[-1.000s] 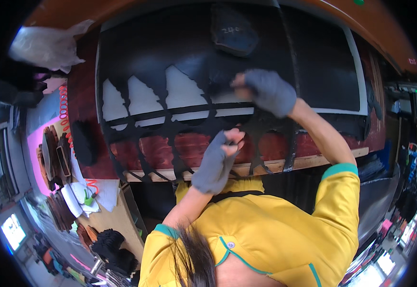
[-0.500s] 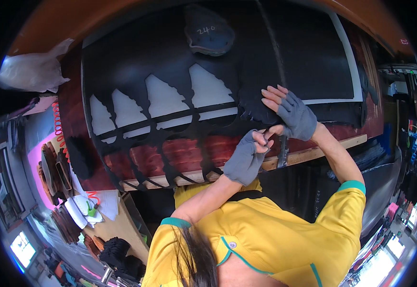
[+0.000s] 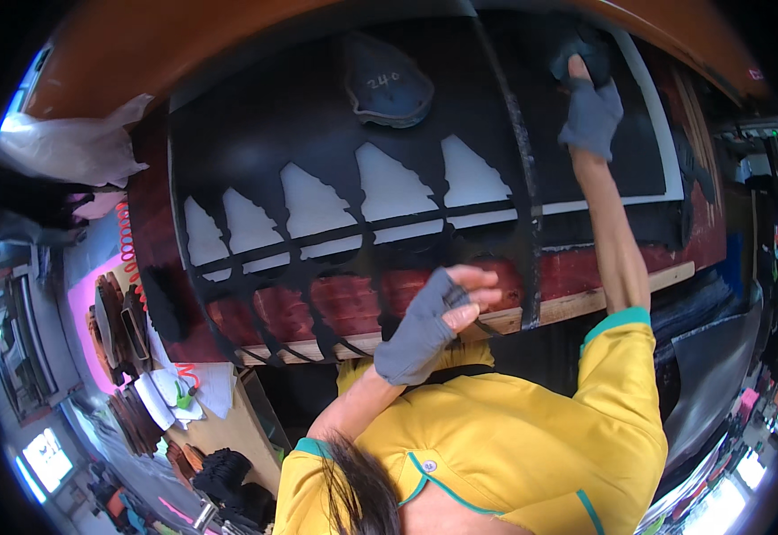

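Note:
My right hand point(image 3: 590, 111), in a grey fingerless glove, is stretched to the far right, thumb on top of a bunched black cut piece point(image 3: 576, 43); its other fingers are hidden. Over the near edge of the work surface hovers my left hand point(image 3: 438, 316), gloved alike, empty, with its fingers apart. Between the hands lies a black sheet point(image 3: 264, 116) with several tapered cut-outs that show a white board point(image 3: 393, 178) beneath. Thin black strips of the sheet hang down over the near edge. A dark blue-grey cutting die point(image 3: 391, 82) with pale markings rests on the sheet's far part.
A dark strap point(image 3: 512, 107) runs across the sheet, left of my right arm. The red worktop point(image 3: 277, 308) ends in a pale wooden edge point(image 3: 576, 308). An orange machine beam point(image 3: 228, 40) spans the far side. Clear plastic point(image 3: 77, 143) and a red coiled hose point(image 3: 127, 241) are at left.
My right hand has moved away from my left, to the far right. The black piece near the strap is lifted out, baring another white cut-out. My left hand's fingers have spread.

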`<state>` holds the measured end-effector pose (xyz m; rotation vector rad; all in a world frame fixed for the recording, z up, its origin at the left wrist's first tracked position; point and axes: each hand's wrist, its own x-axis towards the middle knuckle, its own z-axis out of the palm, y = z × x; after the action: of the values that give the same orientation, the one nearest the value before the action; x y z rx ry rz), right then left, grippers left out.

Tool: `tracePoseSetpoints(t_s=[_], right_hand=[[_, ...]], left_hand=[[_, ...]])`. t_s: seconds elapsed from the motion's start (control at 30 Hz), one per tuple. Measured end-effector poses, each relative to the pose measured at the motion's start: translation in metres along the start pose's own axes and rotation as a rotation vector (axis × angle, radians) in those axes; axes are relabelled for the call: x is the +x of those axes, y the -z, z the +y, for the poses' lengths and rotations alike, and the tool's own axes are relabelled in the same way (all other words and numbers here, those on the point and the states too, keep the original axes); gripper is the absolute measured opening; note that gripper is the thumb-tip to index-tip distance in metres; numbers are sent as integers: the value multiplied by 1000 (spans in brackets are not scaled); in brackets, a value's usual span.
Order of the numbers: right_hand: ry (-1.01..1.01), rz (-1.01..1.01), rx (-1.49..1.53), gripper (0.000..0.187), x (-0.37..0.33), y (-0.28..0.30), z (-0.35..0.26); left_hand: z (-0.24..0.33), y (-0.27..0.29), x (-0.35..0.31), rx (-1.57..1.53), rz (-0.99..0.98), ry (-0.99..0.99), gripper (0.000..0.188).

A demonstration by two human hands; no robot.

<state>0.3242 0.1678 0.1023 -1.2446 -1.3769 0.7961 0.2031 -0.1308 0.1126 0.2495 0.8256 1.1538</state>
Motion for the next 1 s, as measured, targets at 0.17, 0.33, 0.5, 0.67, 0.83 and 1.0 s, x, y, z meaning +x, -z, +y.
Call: tracePoseSetpoints(t_s=[0.17, 0.33, 0.5, 0.67, 0.83, 1.0], right_hand=[[1018, -454, -231, 35, -84, -4, -32], [924, -969, -341, 62, -127, -26, -43], [233, -869, 160, 75, -116, -35, -34], [-299, -748, 775, 61, -134, -83, -33], [-560, -543, 708, 24, -140, -114, -31], [-640, -489, 661, 24, -135, -121, -18]], left_hand=[[34, -7, 43, -145, 232, -534, 78], [51, 36, 49, -355, 516, -457, 30], [61, 60, 20, -35, 474, -657, 48], [77, 56, 11, 780, 382, -796, 43], [59, 72, 23, 1238, 648, -1207, 51], [43, 79, 17, 971, 676, -1055, 41]])
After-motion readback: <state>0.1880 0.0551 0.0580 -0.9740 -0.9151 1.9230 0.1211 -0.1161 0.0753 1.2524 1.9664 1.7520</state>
